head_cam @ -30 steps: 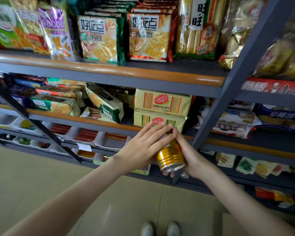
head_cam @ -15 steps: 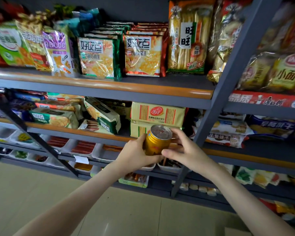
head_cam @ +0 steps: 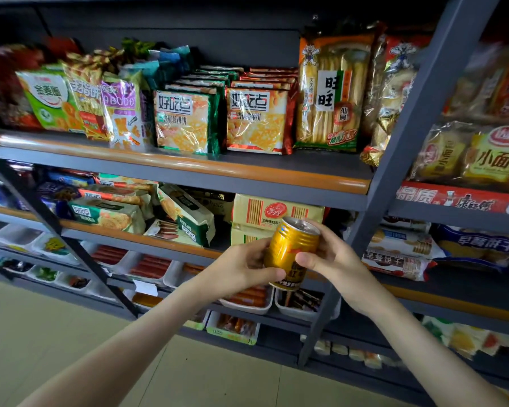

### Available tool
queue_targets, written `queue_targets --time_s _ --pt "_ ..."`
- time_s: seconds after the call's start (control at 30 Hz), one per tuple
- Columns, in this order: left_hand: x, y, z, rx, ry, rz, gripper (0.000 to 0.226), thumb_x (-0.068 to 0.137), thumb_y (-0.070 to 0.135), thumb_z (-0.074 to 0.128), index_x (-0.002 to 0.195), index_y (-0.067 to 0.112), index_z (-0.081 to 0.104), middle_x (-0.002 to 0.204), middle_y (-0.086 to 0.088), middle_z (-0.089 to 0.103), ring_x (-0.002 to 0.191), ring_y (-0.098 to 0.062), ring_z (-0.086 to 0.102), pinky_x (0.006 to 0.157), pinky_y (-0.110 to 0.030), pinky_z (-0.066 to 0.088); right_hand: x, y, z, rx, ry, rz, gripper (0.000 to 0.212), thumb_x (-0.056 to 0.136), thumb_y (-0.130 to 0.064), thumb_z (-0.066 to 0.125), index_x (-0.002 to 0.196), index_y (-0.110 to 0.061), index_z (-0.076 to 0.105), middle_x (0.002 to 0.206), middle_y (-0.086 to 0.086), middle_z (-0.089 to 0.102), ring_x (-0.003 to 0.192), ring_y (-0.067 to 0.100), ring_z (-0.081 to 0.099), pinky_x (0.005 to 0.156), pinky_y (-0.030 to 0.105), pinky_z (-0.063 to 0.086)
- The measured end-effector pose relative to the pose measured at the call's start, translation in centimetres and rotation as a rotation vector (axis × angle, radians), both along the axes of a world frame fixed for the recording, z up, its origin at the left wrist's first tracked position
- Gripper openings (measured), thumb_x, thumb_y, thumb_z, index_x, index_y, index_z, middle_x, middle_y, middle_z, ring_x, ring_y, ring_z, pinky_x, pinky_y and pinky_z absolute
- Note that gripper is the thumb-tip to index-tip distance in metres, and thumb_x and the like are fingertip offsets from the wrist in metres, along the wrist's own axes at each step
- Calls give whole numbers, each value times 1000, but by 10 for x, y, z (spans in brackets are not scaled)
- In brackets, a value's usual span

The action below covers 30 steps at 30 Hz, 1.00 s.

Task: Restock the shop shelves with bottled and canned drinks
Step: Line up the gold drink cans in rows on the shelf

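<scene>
A gold drink can (head_cam: pixel 291 251) with a silver top is held upright, tilted slightly right, in front of the second shelf. My left hand (head_cam: pixel 241 268) grips its lower left side, thumb across the front. My right hand (head_cam: pixel 332 259) holds its right side, fingers curled round the rim and thumb on the front. The can's lower label is partly hidden by my thumbs. Behind it stand two stacked yellow cracker boxes (head_cam: pixel 271 210) on the grey shelf (head_cam: pixel 135 239).
The upper shelf (head_cam: pixel 188 168) carries biscuit and rice-cracker bags, with bare shelf in front of them. A dark slanted upright (head_cam: pixel 394 171) rises just right of the can. Lower shelves hold white trays of sausages (head_cam: pixel 147 265). Beige tiled floor lies below.
The can was turned from tipped, top toward me, to upright and lifted higher and rightward. My left hand went from flat on it to gripping it. The view tilted upward.
</scene>
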State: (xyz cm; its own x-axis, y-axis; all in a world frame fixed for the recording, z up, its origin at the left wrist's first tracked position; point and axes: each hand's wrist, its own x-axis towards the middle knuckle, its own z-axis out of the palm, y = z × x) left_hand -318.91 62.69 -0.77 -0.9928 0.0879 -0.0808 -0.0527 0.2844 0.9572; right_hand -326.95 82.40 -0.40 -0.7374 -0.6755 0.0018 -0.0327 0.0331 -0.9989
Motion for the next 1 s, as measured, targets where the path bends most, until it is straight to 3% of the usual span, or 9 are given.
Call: queue_targets --time_s 0.17,0.3,0.43,0.5,0.63,0.7,0.8,0.9,1.0 --pt "-11 -4 38 20 83 79 57 74 35 78 126 20 60 112 -3 72 107 -21 66 98 -40 50 -5 -7 44 29 301 32 87 71 -45 73 133 -70 18 141 -28 35 122 1 51 97 31 50" --pt "-21 -5 83 6 186 47 49 81 14 73 127 12 58 116 -9 70 109 -23 65 95 -35 52 -15 -9 84 14 563 0 76 75 -37 77 135 -59 35 140 -26 40 125 0 47 100 39 48" --pt "-31 -10 138 -24 333 -5 42 93 21 60 133 9 51 125 -7 65 115 -20 61 99 -34 49 -26 -13 135 -68 713 -47 69 73 -35 78 131 -53 45 137 -17 46 125 9 49 98 42 50" --pt "-38 -13 164 -119 485 39 45 94 31 56 133 10 52 125 -6 65 116 -21 61 99 -36 49 -30 -16 164 -103 833 -97 66 72 -41 76 128 -55 45 134 -23 46 125 5 47 97 39 50" --pt "-50 -26 215 -410 861 288 42 88 46 49 116 17 62 110 10 68 104 0 63 87 -15 47 -41 -26 220 -177 1028 -261 65 69 -51 74 128 -53 46 135 -22 45 126 3 45 98 35 49" --pt "-55 -39 241 -661 958 362 47 87 51 50 124 22 57 116 16 62 108 5 57 90 -12 44 -46 -33 247 -208 1077 -326 65 67 -50 70 128 -52 47 136 -21 45 125 0 44 96 29 48" --pt "-66 -65 277 -1030 1043 323 58 86 55 45 136 27 47 130 11 54 118 -2 47 95 -12 34 -54 -43 285 -223 1158 -393 64 67 -48 72 125 -57 45 135 -26 41 122 -4 43 95 27 48" --pt "-82 -87 307 -1093 1225 333 51 88 43 47 131 16 53 124 0 58 111 -10 48 90 -13 32 -65 -53 316 -213 1184 -477 66 70 -36 77 125 -57 47 131 -27 43 120 6 49 96 39 50" --pt "-106 -105 330 -1178 1341 353 47 89 38 46 126 12 56 122 -6 59 110 -17 52 93 -23 37 -79 -68 341 -154 1202 -586 65 70 -34 79 122 -55 48 128 -20 48 115 10 52 94 38 50"
